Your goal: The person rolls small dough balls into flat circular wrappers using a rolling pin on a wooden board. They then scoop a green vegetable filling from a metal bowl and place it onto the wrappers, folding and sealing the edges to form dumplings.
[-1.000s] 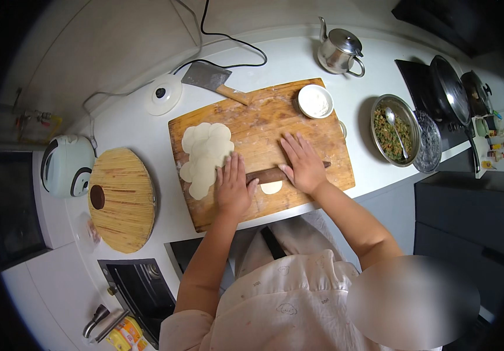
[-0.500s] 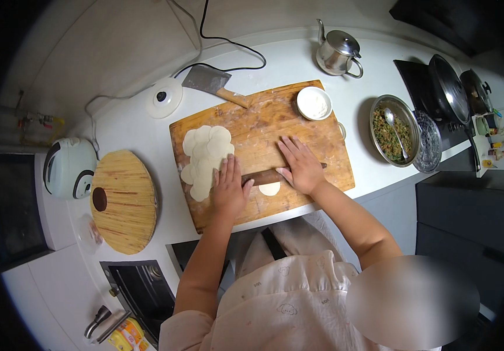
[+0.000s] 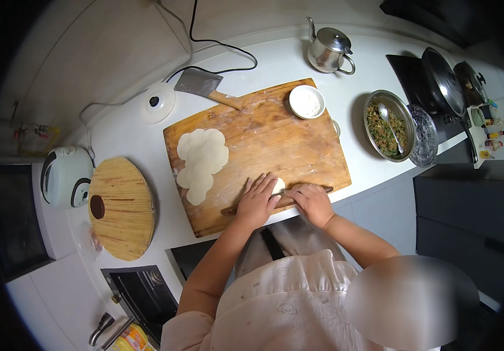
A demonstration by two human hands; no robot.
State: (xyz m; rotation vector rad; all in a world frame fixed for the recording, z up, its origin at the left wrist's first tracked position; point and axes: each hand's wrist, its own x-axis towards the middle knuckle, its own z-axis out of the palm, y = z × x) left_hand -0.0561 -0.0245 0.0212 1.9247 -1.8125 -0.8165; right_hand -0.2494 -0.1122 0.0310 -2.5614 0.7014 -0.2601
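Note:
A dark wooden rolling pin (image 3: 287, 201) lies along the near edge of the wooden board (image 3: 281, 134). My right hand (image 3: 314, 203) is bent over the pin's right part, fingers curled on it. My left hand (image 3: 256, 202) lies across the pin's left part with its fingers stretched forward. Its fingertips are beside a small round dough wrapper (image 3: 279, 185), partly hidden by the hand and touching the pin's far side. To the left on the board, several thin round dough wrappers (image 3: 202, 158) overlap in a pile.
A white bowl of flour (image 3: 307, 102) stands at the board's far right corner. A cleaver (image 3: 199, 83) rests across its far left edge. Around are a steel bowl of filling with a spoon (image 3: 389, 126), a steel kettle (image 3: 329, 50), a round straw lid (image 3: 122, 207) and a sink (image 3: 141, 295).
Both hands and the rolling pin have moved toward me. My right hand has gone from lying flat to curling over the pin. The small wrapper now shows beyond the pin.

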